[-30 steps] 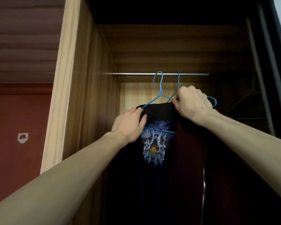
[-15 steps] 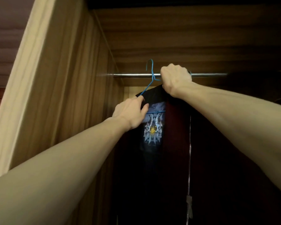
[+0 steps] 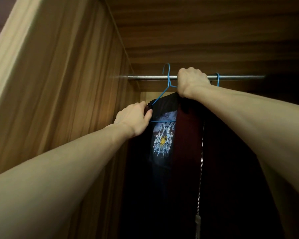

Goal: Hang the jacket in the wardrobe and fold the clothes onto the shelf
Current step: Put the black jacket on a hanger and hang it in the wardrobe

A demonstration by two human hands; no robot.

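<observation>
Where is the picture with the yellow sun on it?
In the head view, the sun picture is on a dark shirt hanging inside the wardrobe, just right of the left hand and left of the dark red jacket.

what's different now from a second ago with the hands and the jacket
The right hand rose from below the rail up to it, lifting the jacket on its hanger. The left hand kept holding the black shirt's blue hanger, which stayed on the rail.

Dim, warm light falls from the left onto the wardrobe side panel (image 3: 72, 83); the lower right of the frame sinks into near-black shadow. Wide-angle bending stretches the edges, and the near forearms look slightly soft, perhaps motion blur.
</observation>
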